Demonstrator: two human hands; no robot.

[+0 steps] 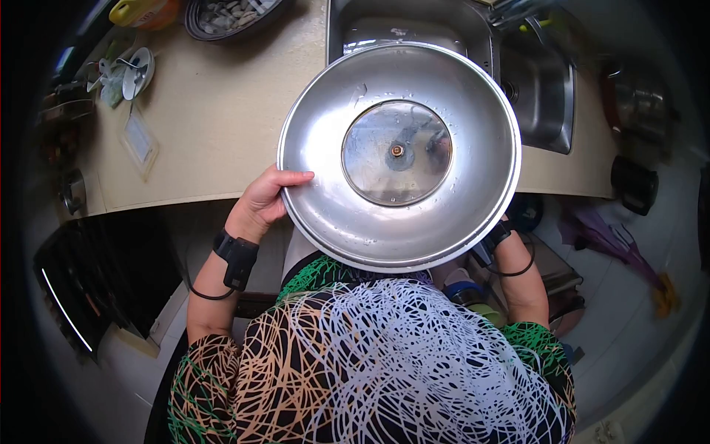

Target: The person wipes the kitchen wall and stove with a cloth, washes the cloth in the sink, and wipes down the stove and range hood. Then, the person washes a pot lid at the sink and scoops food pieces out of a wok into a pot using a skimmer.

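A large round steel pan lid [318, 126] with a glass window [370, 174] in its middle faces me, its inner side towards the camera. A small screw [397, 150] sits at the centre of the glass, and water drops cling to the metal. My left hand [268, 194] is closed on the lid's left rim, thumb on the inner face and the other fingers mostly behind it. The lid hides nearly all of my right hand, which lies behind the lower right rim; only the wrist and forearm show, so its fingers cannot be seen.
Beyond the lid is a double steel sink [543, 103] set in a beige counter [200, 148]. A dark basin [244, 26], a yellow bottle [144, 12] and a white dish [138, 72] stand at the back left. A purple umbrella-like thing [610, 233] lies to the right.
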